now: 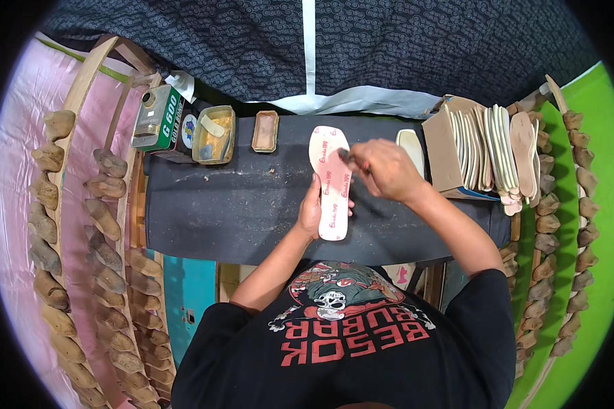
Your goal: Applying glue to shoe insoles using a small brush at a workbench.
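**Two hands on a pink shoe sole**

A person in a black shirt leans over a dark surface (211,204). A long pink insole (331,180) lies flat in the middle of it, with its toe end pointing away from the person.

The left hand (312,210) rests on the near left edge of the insole, with the fingers curled against its side, pressing it down. The right hand (382,167) is closed around a small thin tool (346,156) (it may be a brush, but it is too small to tell). The tip of the tool touches the far part of the insole.

At the back of the surface, to the left, stands a green can (158,119). Just beside it is a yellow tub (215,134) with a messy stick in it. A small brown tray (265,131) sits near the tub, a little apart from it.

On the right, one pale insole (411,146) lies next to the right hand. Behind it is a cardboard box (443,153), with a stack of soles (494,153) standing on their edges, packed close together.

Wooden racks run down both sides. They are full of wooden shoe forms (106,218), lined up in rows. A dark patterned cloth (402,48) hangs behind the surface.
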`<action>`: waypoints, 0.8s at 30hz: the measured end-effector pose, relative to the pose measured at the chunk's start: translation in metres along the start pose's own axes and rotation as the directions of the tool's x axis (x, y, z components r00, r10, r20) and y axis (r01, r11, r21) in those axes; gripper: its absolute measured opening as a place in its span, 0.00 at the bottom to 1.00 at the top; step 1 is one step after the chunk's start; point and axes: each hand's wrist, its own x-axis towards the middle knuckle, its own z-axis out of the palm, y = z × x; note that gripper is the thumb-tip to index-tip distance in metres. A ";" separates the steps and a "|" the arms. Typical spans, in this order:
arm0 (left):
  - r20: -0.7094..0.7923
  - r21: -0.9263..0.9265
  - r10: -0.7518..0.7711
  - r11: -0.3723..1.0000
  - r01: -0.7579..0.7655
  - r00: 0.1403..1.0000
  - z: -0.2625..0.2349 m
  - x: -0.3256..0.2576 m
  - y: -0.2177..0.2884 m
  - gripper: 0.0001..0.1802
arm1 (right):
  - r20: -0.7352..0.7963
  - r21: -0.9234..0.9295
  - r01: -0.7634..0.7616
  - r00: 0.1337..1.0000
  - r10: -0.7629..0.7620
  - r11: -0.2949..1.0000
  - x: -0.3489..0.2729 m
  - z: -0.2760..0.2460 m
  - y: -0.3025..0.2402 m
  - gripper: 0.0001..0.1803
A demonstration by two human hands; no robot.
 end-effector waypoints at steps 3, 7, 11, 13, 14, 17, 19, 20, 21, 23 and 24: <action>-0.032 -0.122 0.066 0.990 -0.069 0.997 -0.008 0.005 -0.001 0.41 | 0.127 0.093 0.148 0.979 -0.159 0.985 -0.011 0.006 -0.021 0.13; -0.087 0.066 0.104 0.993 -0.098 0.991 -0.013 0.007 0.012 0.40 | 0.141 0.314 0.194 0.959 -0.248 0.930 -0.031 0.019 -0.063 0.12; -0.091 0.088 0.116 0.990 -0.108 0.989 -0.006 0.005 0.016 0.40 | 0.166 0.402 0.180 0.950 -0.265 0.898 -0.034 0.022 -0.072 0.12; -0.063 0.026 0.060 0.998 -0.059 0.996 -0.004 0.006 0.011 0.39 | 0.197 0.433 0.142 0.948 -0.248 0.890 -0.029 0.016 -0.064 0.13; -0.093 0.005 0.060 0.998 -0.060 0.994 0.000 0.006 0.009 0.39 | 0.183 0.394 0.119 0.962 -0.204 0.911 -0.024 0.012 -0.055 0.13; -0.015 -0.171 -0.046 0.984 0.042 0.999 0.001 0.004 0.000 0.38 | 0.076 0.248 0.107 0.989 -0.130 0.963 -0.006 -0.002 -0.023 0.13; 0.042 -0.105 -0.057 0.993 0.061 0.997 -0.002 0.000 -0.002 0.38 | 0.002 0.210 0.047 0.999 -0.048 0.977 0.004 -0.008 0.000 0.12; 0.039 -0.085 -0.047 0.995 0.050 0.998 0.009 -0.003 0.001 0.38 | -0.046 0.144 0.053 0.998 -0.046 0.988 0.010 -0.011 0.010 0.11; 0.035 -0.065 -0.037 0.997 0.039 0.999 0.017 -0.005 0.003 0.38 | -0.076 0.117 0.028 0.997 -0.019 0.993 0.014 -0.015 0.013 0.10; 0.028 -0.054 -0.023 0.998 0.025 0.999 0.016 -0.008 0.002 0.38 | -0.043 0.029 0.028 0.999 -0.027 0.999 0.018 -0.020 0.012 0.11; 0.025 -0.043 -0.016 0.999 0.017 1.000 0.015 -0.008 0.002 0.37 | -0.042 0.033 0.104 0.994 -0.102 0.994 0.018 -0.017 0.009 0.11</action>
